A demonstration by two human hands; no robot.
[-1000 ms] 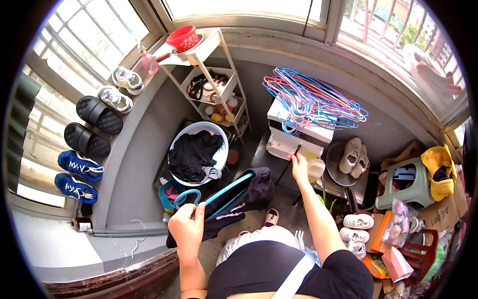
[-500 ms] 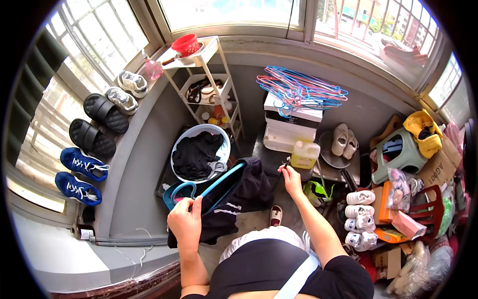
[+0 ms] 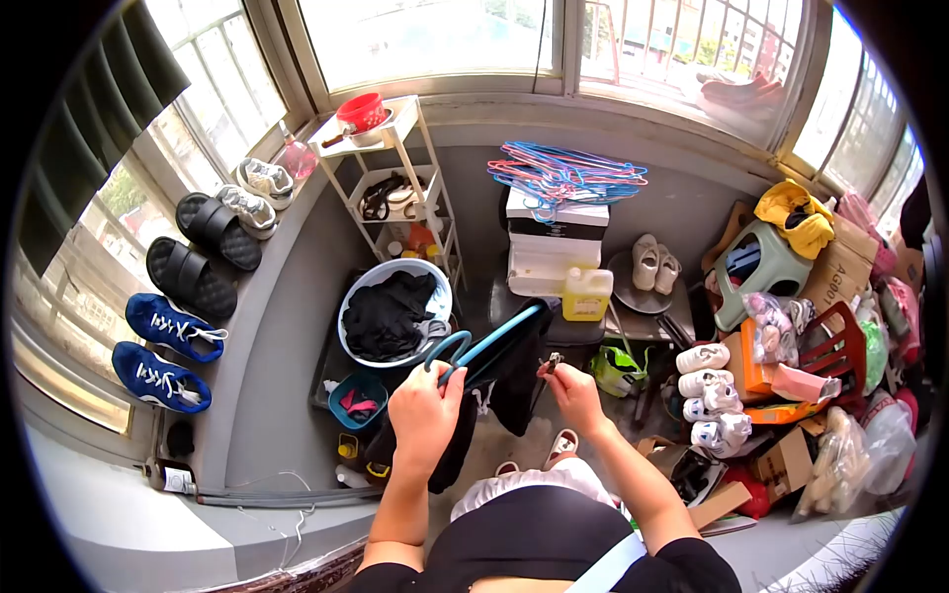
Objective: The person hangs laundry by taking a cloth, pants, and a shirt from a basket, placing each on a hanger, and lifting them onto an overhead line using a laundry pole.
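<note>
Head view: left hand (image 3: 423,417), clutching hanger (image 3: 500,337), has neared right hand (image 3: 577,395), pinching something dark (image 3: 550,365).

A home's enclosed balcony, with barred windows (image 3: 425,40), shoes (image 3: 163,376) along the ledge (image 3: 242,296), laundry basin (image 3: 441,306) and hangers (image 3: 568,176).

On my left, along the sill (image 3: 198,445), far end to near: bottle (image 3: 297,160), pale pair (image 3: 249,211), slides (image 3: 193,277), sneakers (image 3: 160,378). Beyond my left hand (image 3: 425,417) — basin (image 3: 348,334), clothes (image 3: 388,316) inside; tub (image 3: 344,415) just nearer me. Rack (image 3: 403,119) behind the basin, pot (image 3: 361,111) on its top tier. Ahead: stacked boxes (image 3: 554,257), hangers (image 3: 568,176) on top, jug (image 3: 587,296) before their near right corner. Right of the jug — round pan (image 3: 627,298), shoes (image 3: 654,265) in it. Farther right: stool (image 3: 756,272), garment (image 3: 794,217) on it.
</note>
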